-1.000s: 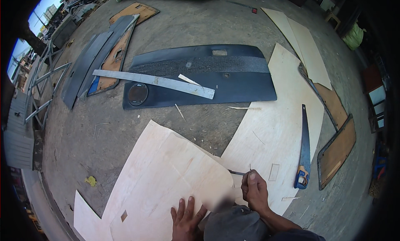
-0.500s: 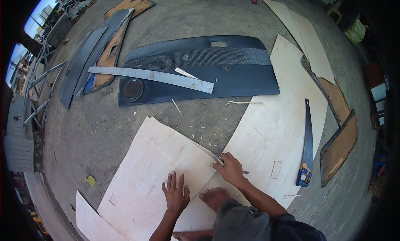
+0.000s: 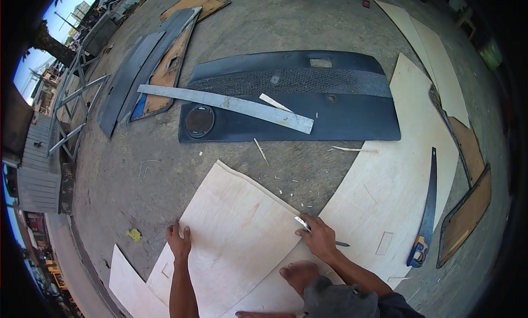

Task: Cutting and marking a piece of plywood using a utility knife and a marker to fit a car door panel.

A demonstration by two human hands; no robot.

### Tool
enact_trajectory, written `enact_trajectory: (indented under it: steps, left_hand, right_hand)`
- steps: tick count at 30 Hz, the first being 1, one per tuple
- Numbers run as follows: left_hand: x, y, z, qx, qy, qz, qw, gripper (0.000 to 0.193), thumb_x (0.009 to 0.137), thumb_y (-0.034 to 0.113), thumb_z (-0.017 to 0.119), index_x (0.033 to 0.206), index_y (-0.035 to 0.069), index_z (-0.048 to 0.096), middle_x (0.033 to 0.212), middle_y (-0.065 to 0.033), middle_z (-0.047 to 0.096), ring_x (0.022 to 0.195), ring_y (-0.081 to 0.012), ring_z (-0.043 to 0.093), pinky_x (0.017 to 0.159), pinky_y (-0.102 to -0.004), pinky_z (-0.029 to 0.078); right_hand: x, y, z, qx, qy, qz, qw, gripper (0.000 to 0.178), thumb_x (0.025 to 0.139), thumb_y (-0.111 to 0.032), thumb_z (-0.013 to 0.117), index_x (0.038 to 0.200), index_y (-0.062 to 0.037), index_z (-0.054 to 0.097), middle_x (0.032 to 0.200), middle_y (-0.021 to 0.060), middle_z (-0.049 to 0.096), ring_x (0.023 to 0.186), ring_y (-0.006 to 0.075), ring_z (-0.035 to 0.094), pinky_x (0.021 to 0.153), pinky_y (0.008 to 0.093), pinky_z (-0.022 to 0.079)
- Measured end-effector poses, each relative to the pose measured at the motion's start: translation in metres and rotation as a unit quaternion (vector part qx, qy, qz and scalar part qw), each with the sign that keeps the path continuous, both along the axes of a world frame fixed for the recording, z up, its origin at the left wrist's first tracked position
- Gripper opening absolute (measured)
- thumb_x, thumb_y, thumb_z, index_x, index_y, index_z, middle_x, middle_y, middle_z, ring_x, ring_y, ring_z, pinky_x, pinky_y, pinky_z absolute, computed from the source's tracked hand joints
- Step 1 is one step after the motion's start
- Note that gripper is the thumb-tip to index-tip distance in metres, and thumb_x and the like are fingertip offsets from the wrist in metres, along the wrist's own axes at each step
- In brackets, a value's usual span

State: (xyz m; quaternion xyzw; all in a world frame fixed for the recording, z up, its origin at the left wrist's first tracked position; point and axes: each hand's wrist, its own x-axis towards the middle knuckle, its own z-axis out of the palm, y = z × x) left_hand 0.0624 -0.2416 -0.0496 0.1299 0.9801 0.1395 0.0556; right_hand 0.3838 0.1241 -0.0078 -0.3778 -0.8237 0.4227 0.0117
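Note:
My left hand point(image 3: 179, 240) grips the left edge of a pale plywood sheet point(image 3: 236, 224), thumb on top and fingers at the rim. At the sheet's right corner, my right hand point(image 3: 319, 236) is closed round a slim, silvery-ended tool point(image 3: 301, 223). A dark pointed end point(image 3: 342, 244) juts out on the hand's other side; whether it belongs to the same tool I cannot tell. Along its far edge, the sheet shows a second layer beneath. My bare foot point(image 3: 300, 275) is beside the right hand, over the plywood.
Ahead lies a dark panel point(image 3: 352, 117) with a round speaker point(image 3: 199, 121), crossed by a metal strip point(image 3: 247, 106). A handsaw point(image 3: 428, 208) rests at the right on a long plywood piece point(image 3: 366, 180). More panels point(image 3: 129, 70) lie far left; wood slivers point(image 3: 260, 151) dot the concrete.
My left hand has moved left from the sheet's surface to its left edge. My right hand stays at the right corner with the tool. The view has shifted, moving the scene rightward.

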Motion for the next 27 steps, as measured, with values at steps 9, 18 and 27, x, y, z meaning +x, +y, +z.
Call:
enact_trajectory:
  steps: [9,18,27]
  left_hand:
    - [-0.002,0.010,-0.001,0.021,0.001,-0.001,1.000,0.048,0.093,0.023,0.071,0.136,0.003,0.063,0.124,-0.0201,0.057,0.118,-0.0374,0.056,0.104,-0.0449,0.045]
    - [-0.005,0.053,0.010,0.099,-0.012,0.019,0.995,0.042,0.091,0.020,0.073,0.129,0.003,0.069,0.120,-0.0193,0.059,0.114,-0.0359,0.057,0.102,-0.0434,0.046]
    - [-0.018,0.098,0.017,0.086,-0.013,-0.009,0.996,0.041,0.087,0.023,0.078,0.123,0.004,0.073,0.107,-0.0150,0.059,0.103,-0.0318,0.058,0.096,-0.0416,0.047]
  right_hand:
    - [0.000,0.005,0.001,-0.035,0.001,-0.028,0.999,0.043,0.089,-0.031,0.076,0.129,-0.0163,0.069,0.095,0.0119,0.065,0.086,0.0329,0.070,0.072,0.0448,0.056]
    - [0.002,0.002,-0.021,-0.057,0.052,-0.085,0.993,0.040,0.086,-0.027,0.079,0.122,-0.0094,0.072,0.093,0.0174,0.066,0.083,0.0359,0.068,0.073,0.0462,0.054]
    - [0.001,0.001,-0.023,-0.073,0.067,-0.127,0.987,0.036,0.084,-0.019,0.081,0.115,-0.0042,0.073,0.083,0.0153,0.064,0.072,0.0316,0.065,0.066,0.0423,0.051]
